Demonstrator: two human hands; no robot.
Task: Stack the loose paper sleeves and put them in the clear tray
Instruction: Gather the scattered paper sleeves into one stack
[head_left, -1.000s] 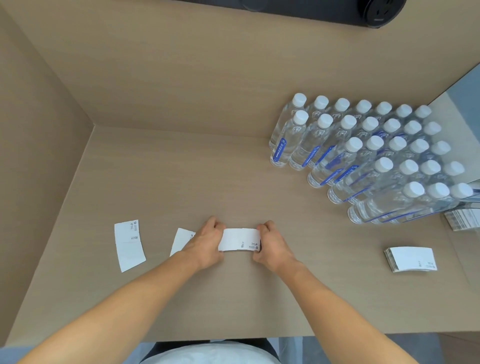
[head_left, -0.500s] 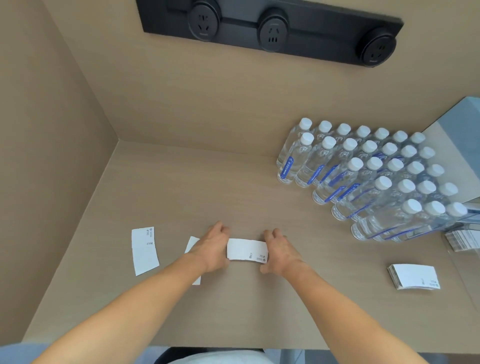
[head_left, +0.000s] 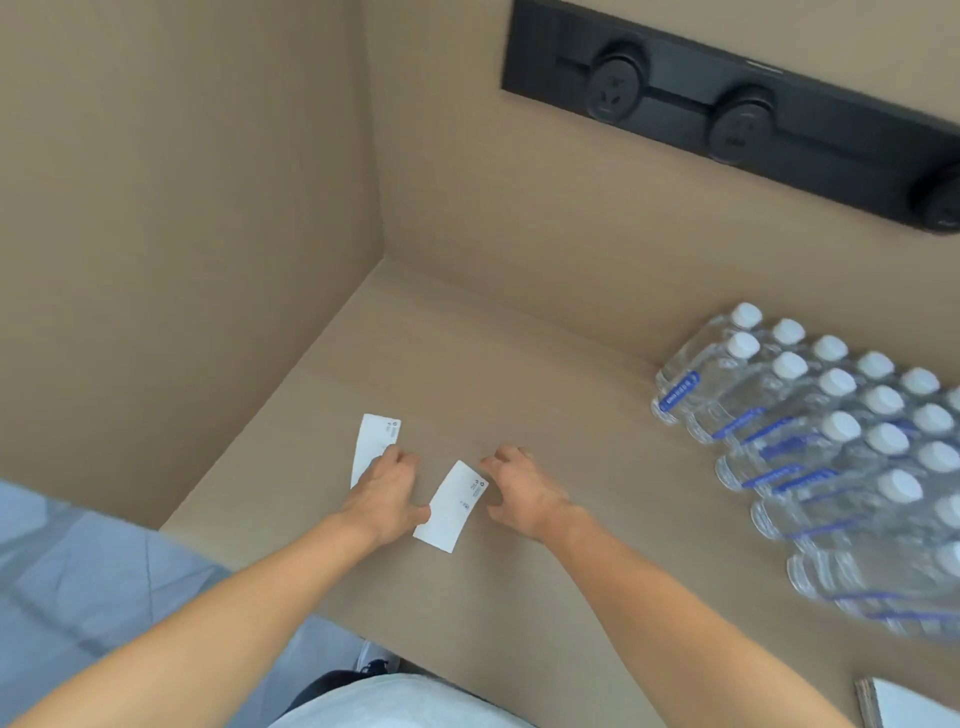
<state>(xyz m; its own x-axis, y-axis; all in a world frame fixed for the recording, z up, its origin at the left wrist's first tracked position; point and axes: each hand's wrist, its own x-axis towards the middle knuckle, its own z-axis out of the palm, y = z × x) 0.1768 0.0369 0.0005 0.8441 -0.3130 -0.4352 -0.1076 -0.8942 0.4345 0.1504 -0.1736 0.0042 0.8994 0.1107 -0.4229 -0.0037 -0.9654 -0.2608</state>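
Two white paper sleeves lie on the tan desk (head_left: 519, 597). One sleeve (head_left: 451, 506) lies tilted between my hands. My left hand (head_left: 387, 491) rests palm down, its thumb against that sleeve's lower left edge and its fingers on the second sleeve (head_left: 373, 441), which sticks out beyond the fingertips. My right hand (head_left: 519, 488) sits just right of the tilted sleeve with fingers curled and apart, holding nothing. A stack of sleeves (head_left: 893, 706) shows at the bottom right corner. The clear tray is out of view.
Rows of clear water bottles (head_left: 831, 431) with white caps and blue labels fill the desk's right side. Tan walls close off the left and back. A black socket strip (head_left: 727, 114) is on the back wall. The desk's front edge runs close below my left hand.
The view has swung left. The sleeve between my hands has turned from level to tilted, my right hand has come off it, and my left hand has reached onto the left sleeve.
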